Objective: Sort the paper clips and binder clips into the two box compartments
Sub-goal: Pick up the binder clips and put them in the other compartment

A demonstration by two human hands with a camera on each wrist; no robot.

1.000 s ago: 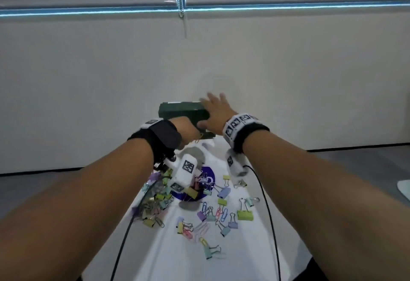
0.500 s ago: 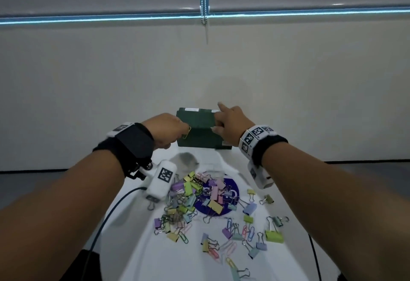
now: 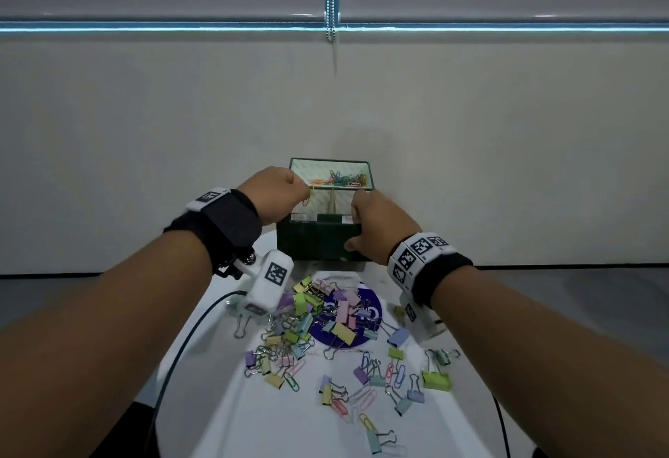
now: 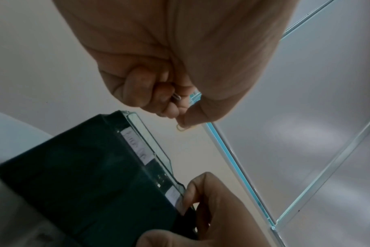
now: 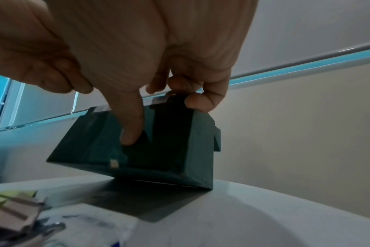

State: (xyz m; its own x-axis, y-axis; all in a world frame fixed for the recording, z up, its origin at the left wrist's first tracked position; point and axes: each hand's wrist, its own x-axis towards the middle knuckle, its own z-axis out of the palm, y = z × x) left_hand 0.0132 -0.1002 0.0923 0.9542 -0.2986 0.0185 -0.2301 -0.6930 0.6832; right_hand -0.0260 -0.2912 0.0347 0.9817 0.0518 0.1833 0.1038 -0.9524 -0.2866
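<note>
A dark green box (image 3: 318, 244) stands at the table's far end, tipped toward me so its inside shows. Colourful paper clips (image 3: 340, 179) lie in its far part, behind a divider. My left hand (image 3: 300, 186) hovers at the box's left rim and pinches a yellow paper clip (image 3: 306, 197), which also shows as the paper clip (image 4: 181, 127) below the left hand (image 4: 180, 107). My right hand (image 3: 356, 218) grips the box's right front corner. The right hand (image 5: 165, 117) has its thumb on the box (image 5: 180, 150) front wall and its fingers (image 5: 201, 102) over the rim.
A mixed pile of pastel binder clips and paper clips (image 3: 325, 316) covers the middle of the white table (image 3: 253, 403), around a blue round mark. More loose clips (image 3: 398, 378) lie nearer me. A plain wall stands right behind the box. A black cable (image 3: 173, 367) runs down the left.
The box has tipped toward me, so its inside now shows. My right hand shifted from its top to its right front corner. My left hand rose to the left rim with the clip.
</note>
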